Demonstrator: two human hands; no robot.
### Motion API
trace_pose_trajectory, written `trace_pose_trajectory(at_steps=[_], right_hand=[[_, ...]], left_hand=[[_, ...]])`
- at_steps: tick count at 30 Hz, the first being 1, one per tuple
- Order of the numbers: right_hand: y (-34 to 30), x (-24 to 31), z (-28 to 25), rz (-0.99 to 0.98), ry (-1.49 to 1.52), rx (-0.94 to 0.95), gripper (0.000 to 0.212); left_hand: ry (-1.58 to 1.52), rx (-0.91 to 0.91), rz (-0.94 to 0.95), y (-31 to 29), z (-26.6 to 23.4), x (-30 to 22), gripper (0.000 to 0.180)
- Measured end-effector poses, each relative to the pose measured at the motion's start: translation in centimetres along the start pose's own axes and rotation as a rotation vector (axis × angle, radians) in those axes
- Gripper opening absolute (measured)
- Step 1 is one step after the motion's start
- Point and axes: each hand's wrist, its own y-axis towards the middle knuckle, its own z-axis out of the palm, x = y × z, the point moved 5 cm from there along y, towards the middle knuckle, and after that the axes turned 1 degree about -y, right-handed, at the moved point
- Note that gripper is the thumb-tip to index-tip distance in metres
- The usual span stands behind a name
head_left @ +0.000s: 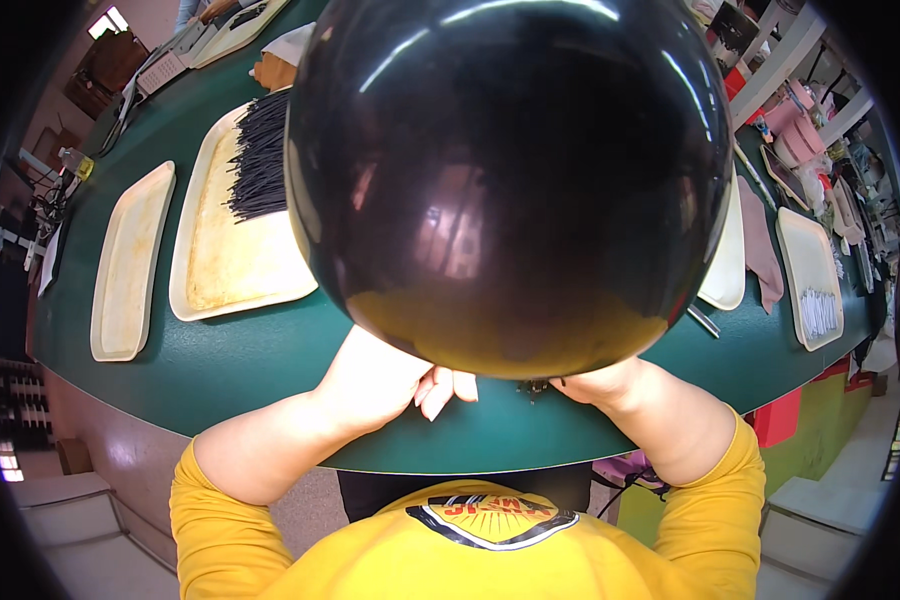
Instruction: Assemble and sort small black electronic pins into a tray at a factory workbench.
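Note:
A large glossy black dome (510, 200) fills the middle of the view and covers much of both hands. Below its lower left edge, my left hand (390, 385) shows the back of the hand and a few curled fingers, closed. Whatever lies between those fingers is out of sight. My right hand (607, 382) is at the dome's lower right edge, its fingers mostly hidden. Just left of it, small dark pieces (532, 388) peek out over the green table; I cannot make out their kind or whether the hand touches them.
A cream tray (185, 285) at the left holds many thin black strips (261, 160). Left of it lies a narrower cream tray (120, 300). At the right are a tray (795, 240) with white pieces, a brown cloth (760, 240) and a metal rod (703, 321) on the green table (450, 445).

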Motion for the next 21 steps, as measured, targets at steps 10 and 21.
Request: trace_pose_trajectory(at_steps=[10,21], right_hand=[[0.7,1.0,0.7,-0.058,0.118,-0.128,0.024],[0.7,3.3,2.3,-0.474,-0.998,0.158,0.015]], left_hand=[[0.356,-0.127,0.372,-1.0,-0.2,-2.0,0.013],[1.523,-0.682,0.484,-3.1,-14.0,-9.0,0.045]])
